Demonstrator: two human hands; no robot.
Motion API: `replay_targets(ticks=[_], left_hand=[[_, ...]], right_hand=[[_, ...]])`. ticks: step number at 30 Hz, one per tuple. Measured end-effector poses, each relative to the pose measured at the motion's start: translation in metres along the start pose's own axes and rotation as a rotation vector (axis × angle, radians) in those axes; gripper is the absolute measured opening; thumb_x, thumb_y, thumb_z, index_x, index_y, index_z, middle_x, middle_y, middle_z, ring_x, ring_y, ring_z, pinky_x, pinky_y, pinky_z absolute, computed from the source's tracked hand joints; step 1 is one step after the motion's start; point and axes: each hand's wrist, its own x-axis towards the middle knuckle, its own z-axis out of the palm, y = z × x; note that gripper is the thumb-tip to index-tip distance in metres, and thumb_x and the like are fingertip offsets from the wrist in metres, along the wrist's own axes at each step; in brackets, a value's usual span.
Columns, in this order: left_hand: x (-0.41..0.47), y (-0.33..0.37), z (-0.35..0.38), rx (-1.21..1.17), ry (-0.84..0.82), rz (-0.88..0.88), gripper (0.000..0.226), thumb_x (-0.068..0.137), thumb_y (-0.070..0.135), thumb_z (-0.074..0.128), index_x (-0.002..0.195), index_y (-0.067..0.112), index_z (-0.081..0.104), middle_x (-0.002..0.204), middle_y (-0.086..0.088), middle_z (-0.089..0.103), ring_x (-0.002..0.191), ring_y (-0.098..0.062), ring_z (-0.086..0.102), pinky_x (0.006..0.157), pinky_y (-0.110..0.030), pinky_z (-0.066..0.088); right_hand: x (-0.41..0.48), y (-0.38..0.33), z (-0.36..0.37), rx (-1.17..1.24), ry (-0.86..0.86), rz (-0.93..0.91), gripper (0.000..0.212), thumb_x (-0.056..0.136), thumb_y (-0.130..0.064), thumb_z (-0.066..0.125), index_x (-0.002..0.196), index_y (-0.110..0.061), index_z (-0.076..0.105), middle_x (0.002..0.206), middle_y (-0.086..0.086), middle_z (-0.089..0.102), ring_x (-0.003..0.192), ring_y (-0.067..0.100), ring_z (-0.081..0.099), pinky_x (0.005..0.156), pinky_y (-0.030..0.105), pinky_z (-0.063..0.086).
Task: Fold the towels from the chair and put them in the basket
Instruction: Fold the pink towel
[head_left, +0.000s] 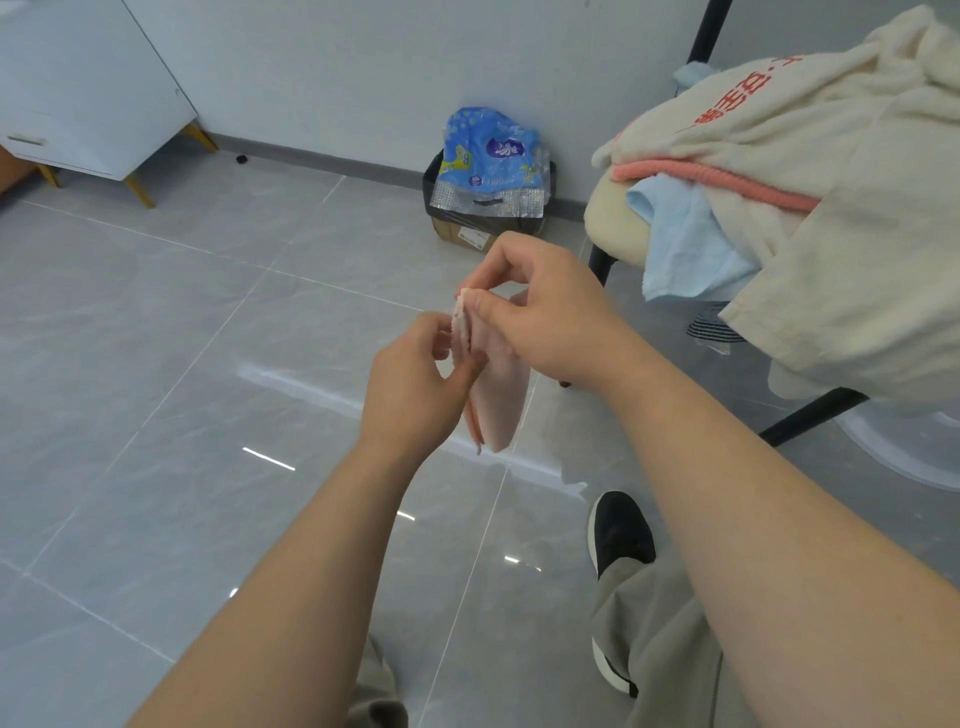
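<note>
Your left hand (415, 384) and right hand (545, 312) both pinch the folded pale pink cloth towel (501, 395), held in the air left of the cushioned black-legged chair (613, 228). Cream terry towel (831, 182) and light blue towel (691, 249) lie heaped on that chair. Further left, a bag-lined cardboard box (467, 236) holds a crumpled blue plastic wrapper (485, 156).

Glossy grey tiled floor (156, 338) reflecting light strips; pale wall (322, 62) with dark skirting (332, 162); white cabinet (88, 88) on angled wooden legs, upper left; apparently a bag-lined cardboard box (467, 235) against the wall.

Grey-beige trousers (654, 649), black white-soled shoe (618, 530)
</note>
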Motion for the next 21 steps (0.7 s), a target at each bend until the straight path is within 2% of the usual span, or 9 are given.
replay_targets(ticks=[3, 6, 8, 11, 13, 15, 18, 21], left_hand=[[0.001, -0.001, 0.001, 0.037, 0.007, 0.007, 0.008, 0.093, 0.023, 0.06, 0.096, 0.02, 0.066, 0.087, 0.009, 0.071, 0.086, -0.01, 0.066, 0.078, -0.035, 0.054], [0.003, 0.001, 0.001, -0.002, 0.02, -0.048, 0.011, 0.097, 0.017, 0.049, 0.096, 0.02, 0.06, 0.083, 0.007, 0.067, 0.078, -0.01, 0.062, 0.067, -0.027, 0.049], [0.004, 0.002, 0.0, -0.04, 0.029, -0.07, 0.014, 0.098, 0.014, 0.044, 0.099, 0.02, 0.056, 0.083, 0.007, 0.065, 0.077, -0.012, 0.061, 0.067, -0.033, 0.049], [0.004, 0.002, -0.001, -0.047, 0.039, -0.048, 0.016, 0.101, 0.015, 0.04, 0.104, 0.02, 0.055, 0.085, 0.004, 0.064, 0.081, -0.017, 0.059, 0.07, -0.036, 0.047], [0.002, 0.001, -0.003, -0.024, 0.03, 0.009, 0.015, 0.103, 0.019, 0.042, 0.109, 0.02, 0.056, 0.088, 0.004, 0.064, 0.085, -0.02, 0.059, 0.069, -0.034, 0.044], [-0.001, -0.001, -0.006, 0.022, 0.003, 0.088, 0.014, 0.1, 0.027, 0.053, 0.11, 0.019, 0.057, 0.09, 0.006, 0.062, 0.085, -0.018, 0.058, 0.068, -0.032, 0.041], [-0.006, -0.007, -0.011, 0.119, -0.075, 0.163, 0.018, 0.089, 0.03, 0.068, 0.095, 0.017, 0.057, 0.079, 0.004, 0.063, 0.073, -0.02, 0.06, 0.066, -0.038, 0.048], [-0.011, -0.014, -0.015, 0.163, -0.116, 0.116, 0.015, 0.085, 0.023, 0.069, 0.083, 0.015, 0.057, 0.069, 0.002, 0.06, 0.068, -0.022, 0.059, 0.064, -0.041, 0.05]], right_hand=[[0.002, 0.001, 0.0, 0.068, 0.03, 0.025, 0.016, 0.091, -0.02, 0.065, 0.08, -0.028, 0.056, 0.084, -0.003, 0.072, 0.054, 0.003, 0.063, 0.061, 0.02, 0.044], [0.004, 0.005, 0.001, 0.126, 0.091, 0.075, 0.016, 0.094, -0.019, 0.061, 0.083, -0.027, 0.053, 0.082, 0.002, 0.073, 0.063, 0.014, 0.07, 0.06, 0.024, 0.047], [0.005, 0.007, -0.001, 0.242, 0.136, 0.146, 0.017, 0.097, -0.014, 0.057, 0.084, -0.023, 0.05, 0.092, 0.005, 0.07, 0.061, 0.022, 0.072, 0.054, 0.033, 0.054], [0.007, 0.008, -0.006, 0.35, 0.191, 0.232, 0.015, 0.099, -0.006, 0.052, 0.088, -0.015, 0.048, 0.096, 0.013, 0.064, 0.059, 0.026, 0.072, 0.05, 0.032, 0.056], [0.009, 0.012, -0.008, 0.352, 0.24, 0.256, 0.014, 0.1, -0.006, 0.051, 0.089, -0.014, 0.048, 0.088, 0.013, 0.064, 0.06, 0.024, 0.072, 0.052, 0.031, 0.057], [0.009, 0.015, -0.009, 0.321, 0.28, 0.257, 0.013, 0.099, -0.006, 0.051, 0.089, -0.014, 0.049, 0.079, 0.008, 0.065, 0.062, 0.022, 0.072, 0.054, 0.029, 0.058], [0.01, 0.021, -0.008, 0.247, 0.284, 0.244, 0.013, 0.099, -0.006, 0.05, 0.089, -0.015, 0.05, 0.067, 0.002, 0.066, 0.06, 0.017, 0.071, 0.056, 0.027, 0.058], [0.011, 0.025, -0.004, 0.162, 0.282, 0.248, 0.019, 0.098, -0.007, 0.049, 0.085, -0.021, 0.049, 0.07, -0.001, 0.066, 0.061, 0.015, 0.071, 0.064, 0.033, 0.061]])
